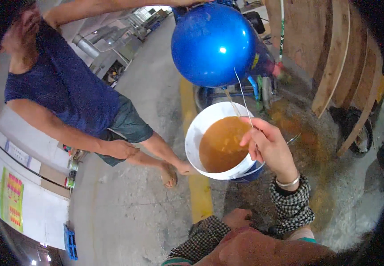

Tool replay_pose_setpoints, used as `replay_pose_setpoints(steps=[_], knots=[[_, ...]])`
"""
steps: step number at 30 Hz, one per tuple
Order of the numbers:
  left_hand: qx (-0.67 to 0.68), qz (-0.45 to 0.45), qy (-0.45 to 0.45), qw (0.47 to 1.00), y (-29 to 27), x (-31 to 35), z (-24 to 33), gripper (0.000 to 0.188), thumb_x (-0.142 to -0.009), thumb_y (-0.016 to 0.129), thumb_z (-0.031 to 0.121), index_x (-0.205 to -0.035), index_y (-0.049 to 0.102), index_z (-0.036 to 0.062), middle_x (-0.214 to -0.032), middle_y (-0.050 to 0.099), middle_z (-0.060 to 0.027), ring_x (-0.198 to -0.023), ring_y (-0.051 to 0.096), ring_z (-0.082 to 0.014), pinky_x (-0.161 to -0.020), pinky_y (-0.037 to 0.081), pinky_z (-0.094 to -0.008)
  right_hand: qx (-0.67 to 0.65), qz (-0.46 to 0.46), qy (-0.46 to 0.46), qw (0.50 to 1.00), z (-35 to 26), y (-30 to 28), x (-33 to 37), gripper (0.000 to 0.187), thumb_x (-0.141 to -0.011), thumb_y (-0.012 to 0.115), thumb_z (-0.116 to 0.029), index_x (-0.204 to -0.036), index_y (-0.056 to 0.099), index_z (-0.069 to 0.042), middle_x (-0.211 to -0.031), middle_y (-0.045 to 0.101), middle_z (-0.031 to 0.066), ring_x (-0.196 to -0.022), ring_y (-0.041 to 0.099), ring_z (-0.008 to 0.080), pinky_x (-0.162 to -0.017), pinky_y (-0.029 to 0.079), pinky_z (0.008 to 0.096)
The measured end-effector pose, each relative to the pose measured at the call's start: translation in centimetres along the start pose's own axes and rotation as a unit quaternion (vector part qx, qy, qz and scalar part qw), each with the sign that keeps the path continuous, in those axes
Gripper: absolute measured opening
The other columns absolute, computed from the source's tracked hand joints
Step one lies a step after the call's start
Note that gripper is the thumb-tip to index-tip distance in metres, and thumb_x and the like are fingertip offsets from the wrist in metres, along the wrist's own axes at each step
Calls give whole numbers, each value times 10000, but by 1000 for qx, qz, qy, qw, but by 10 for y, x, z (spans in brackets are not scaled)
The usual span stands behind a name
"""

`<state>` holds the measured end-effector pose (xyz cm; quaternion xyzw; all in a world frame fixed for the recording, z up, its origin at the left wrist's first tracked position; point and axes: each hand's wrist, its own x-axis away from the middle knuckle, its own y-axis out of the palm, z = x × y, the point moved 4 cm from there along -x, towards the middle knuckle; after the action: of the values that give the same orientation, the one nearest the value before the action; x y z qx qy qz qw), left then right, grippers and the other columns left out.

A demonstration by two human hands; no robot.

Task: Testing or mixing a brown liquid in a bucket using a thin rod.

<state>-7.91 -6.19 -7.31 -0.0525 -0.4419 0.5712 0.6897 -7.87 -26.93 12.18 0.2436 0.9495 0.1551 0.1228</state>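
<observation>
A white bucket (193, 141) with a dark blue lower outside holds cloudy brown liquid (221, 148). Over its right rim, my right hand (265, 144) is closed in a pinch on a thin pale wire (241, 88). The wire runs up in front of a shiny blue rounded tank (214, 44). Close to my body, below the bucket, my left hand (238, 218) has its fingers curled in; whatever may be inside them is hidden. Checked sleeve cuffs cover both my wrists.
At the left stands another person (68, 93) in a dark sleeveless top, one arm stretched toward the tank. A yellow stripe (199, 195) crosses the concrete floor. Curved wooden boards (334, 57) lean at the right beside a wheel (361, 138). Wet brown stains mark the floor.
</observation>
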Motion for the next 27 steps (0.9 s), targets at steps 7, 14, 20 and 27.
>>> replay_pose_setpoints(steps=[7, 14, 20, 27], knots=[[15, -27, -66, 997, -12, 10, 10, 317, -770, 561, 260, -983, 529, 28, -915, 566, -198, -871, 548, -349, -762, 442, -423, 47, 0, -101, 994, -22, 16, -4, 380, -861, 337, -28, -1223, 449, -57, -688, 544, 43, -458, 436, 48, -429, 366, 194], [-7, 22, -42, 999, -11, 4, -5, 295, -740, 580, 251, -926, 557, 24, -887, 576, -191, -839, 559, -339, -726, 449, -425, 24, 61, -123, 990, 6, 6, -60, 372, -913, 373, -194, -1243, 411, -26, -580, 543, 25, -355, 354, 38, -335, 270, 188], [-16, 33, -28, 999, -6, 0, 1, 277, -697, 605, 221, -885, 573, 19, -811, 583, -190, -785, 569, -336, -700, 458, -425, 5, 34, -98, 995, 10, 3, -43, 378, -908, 389, -221, -1194, 431, 21, -596, 540, 37, -343, 351, 42, -317, 240, 178], [67, 40, -50, 996, -11, 3, 8, 286, -581, 629, 200, -780, 582, 0, -814, 576, -203, -796, 558, -353, -678, 420, -459, -48, 86, -13, 995, 24, -8, -25, 332, -912, 381, -235, -1116, 488, 4, -589, 530, 16, -339, 358, 38, -317, 233, 179]])
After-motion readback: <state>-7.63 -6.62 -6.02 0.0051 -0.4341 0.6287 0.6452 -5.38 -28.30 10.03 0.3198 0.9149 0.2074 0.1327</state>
